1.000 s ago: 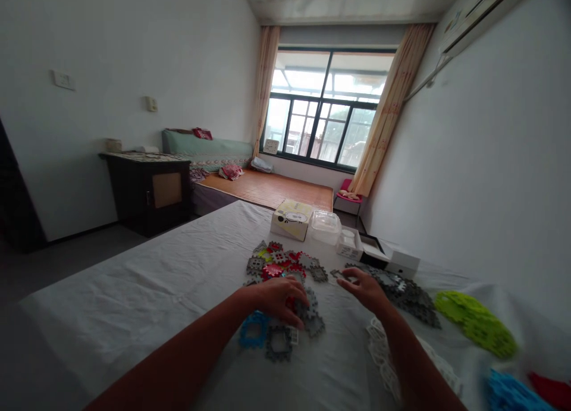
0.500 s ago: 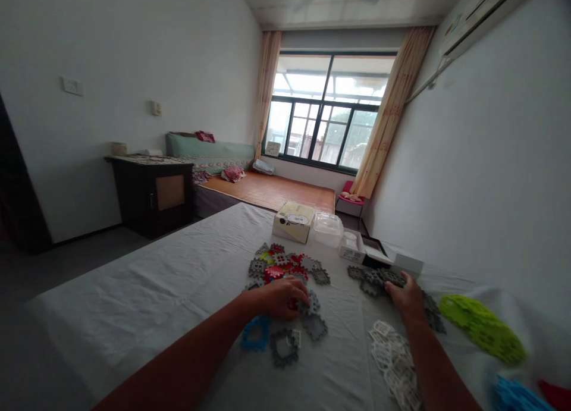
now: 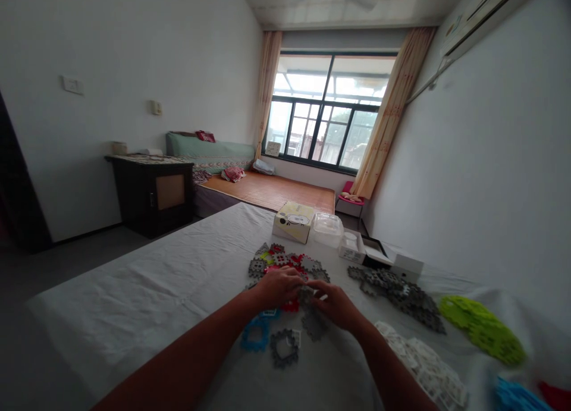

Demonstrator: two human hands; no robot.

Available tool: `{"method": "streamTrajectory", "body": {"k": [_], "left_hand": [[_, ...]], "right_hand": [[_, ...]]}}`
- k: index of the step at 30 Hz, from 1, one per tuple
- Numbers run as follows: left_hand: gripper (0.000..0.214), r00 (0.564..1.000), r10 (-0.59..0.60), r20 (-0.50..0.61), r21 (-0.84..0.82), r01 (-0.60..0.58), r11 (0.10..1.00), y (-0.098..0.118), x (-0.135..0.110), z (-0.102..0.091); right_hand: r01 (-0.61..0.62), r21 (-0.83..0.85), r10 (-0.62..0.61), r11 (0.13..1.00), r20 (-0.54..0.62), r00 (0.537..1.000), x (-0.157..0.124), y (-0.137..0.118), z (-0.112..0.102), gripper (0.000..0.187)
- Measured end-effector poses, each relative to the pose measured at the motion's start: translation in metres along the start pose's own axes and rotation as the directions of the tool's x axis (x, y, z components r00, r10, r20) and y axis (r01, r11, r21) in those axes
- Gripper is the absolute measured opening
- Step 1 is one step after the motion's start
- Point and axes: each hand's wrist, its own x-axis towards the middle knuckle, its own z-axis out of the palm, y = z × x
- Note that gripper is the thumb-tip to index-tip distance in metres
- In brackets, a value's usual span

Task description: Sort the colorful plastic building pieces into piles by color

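My left hand (image 3: 280, 292) is closed over a small grey toothed plastic tile (image 3: 306, 294), its fingertips on the tile's left side. From the right, my right hand (image 3: 334, 305) pinches at the same spot with thumb and fingers; whether it has a second tile is hard to make out. Under and behind my left hand lies a mixed heap of red, grey and yellow-green tiles (image 3: 279, 259). Nearer me are a blue tile (image 3: 255, 335) and a grey tile with an open middle (image 3: 284, 348). Another grey tile (image 3: 314, 324) lies below my right hand, partly shaded.
To the right spread piles of grey tiles (image 3: 399, 295), white tiles (image 3: 428, 363), yellow-green tiles (image 3: 482, 328) and blue tiles (image 3: 517, 394). A cardboard box (image 3: 292, 222), a clear plastic container (image 3: 328, 228) and a white open box (image 3: 352, 247) stand along the far table edge.
My right hand has moved left from the grey pile to meet my left hand. The left hand has stayed nearly in place, shifting slightly. More of the white pile shows.
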Motion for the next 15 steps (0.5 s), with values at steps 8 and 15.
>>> {"method": "streamTrajectory", "body": {"k": [8, 15], "left_hand": [[0.023, 0.990, -0.058, -0.132, -0.156, 0.037, 0.987, -0.001, 0.003, 0.001], [0.020, 0.986, -0.102, -0.131, -0.199, 0.074, 0.977, -0.003, 0.005, 0.001]], "right_hand": [[0.012, 0.012, -0.010, 1.000, -0.194, 0.981, 0.000, -0.007, 0.002, 0.028], [0.001, 0.052, 0.009, 0.999, -0.202, 0.979, 0.000, -0.012, -0.002, 0.025]]}}
